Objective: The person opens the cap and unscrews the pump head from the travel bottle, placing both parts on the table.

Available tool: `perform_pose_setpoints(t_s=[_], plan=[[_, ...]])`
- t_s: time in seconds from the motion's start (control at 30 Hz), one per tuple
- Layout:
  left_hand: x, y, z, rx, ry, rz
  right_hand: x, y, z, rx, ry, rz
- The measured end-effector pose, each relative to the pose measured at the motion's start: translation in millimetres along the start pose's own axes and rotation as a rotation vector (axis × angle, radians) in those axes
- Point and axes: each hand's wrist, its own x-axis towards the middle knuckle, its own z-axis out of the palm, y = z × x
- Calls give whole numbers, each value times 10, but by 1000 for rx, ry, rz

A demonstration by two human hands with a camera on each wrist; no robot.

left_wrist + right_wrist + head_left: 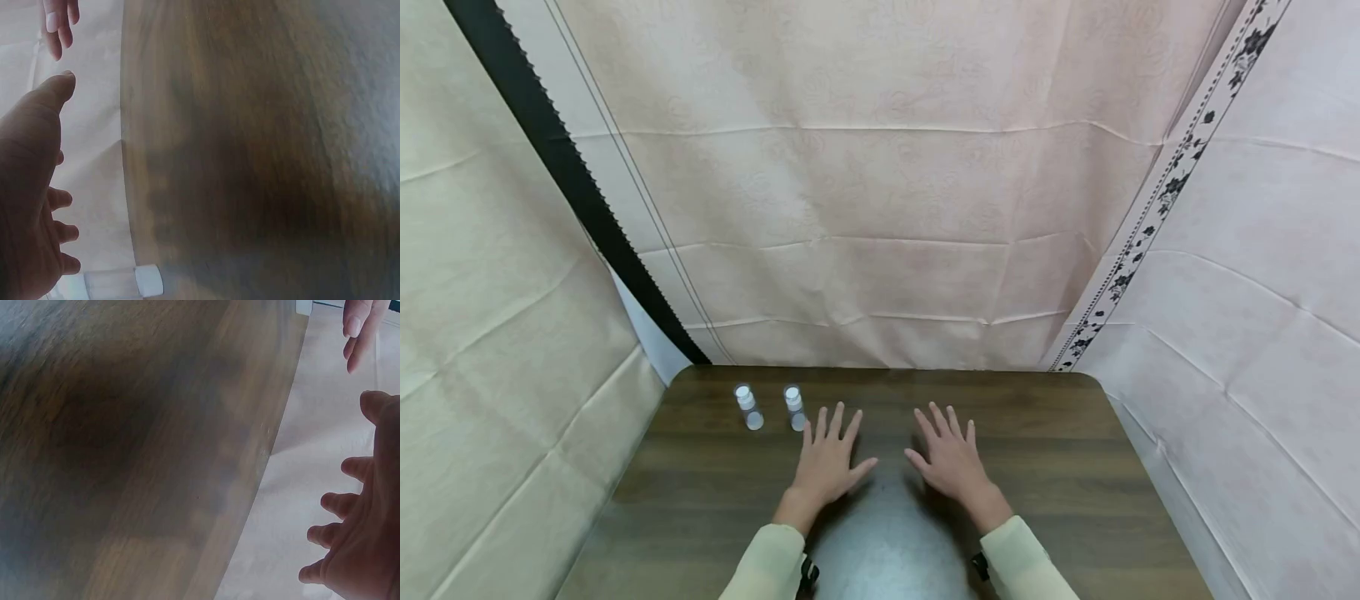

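Note:
My left hand is held above the brown wooden table, fingers spread, holding nothing. To its right my right hand hovers likewise with straight, parted fingers and bare palm. Two small clear bottles with white ends are upright at the back left of the table. The left bottle stands apart from both hands. Close to the little finger of my left hand is the right bottle; whether they touch cannot be told in the head view. In the left wrist view this bottle shows beside the fingers.
Behind the table's back edge hangs a pale patterned cloth. More cloth hangs at the left and at the right, the right one bordered by a black floral strip. A dark band slants down at the left.

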Motion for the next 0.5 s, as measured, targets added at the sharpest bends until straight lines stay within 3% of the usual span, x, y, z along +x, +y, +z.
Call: perform_pose_setpoints(t_s=[0.5], plan=[[-133, -235, 18, 16, 34, -3, 121, -140, -4, -61, -23, -60]])
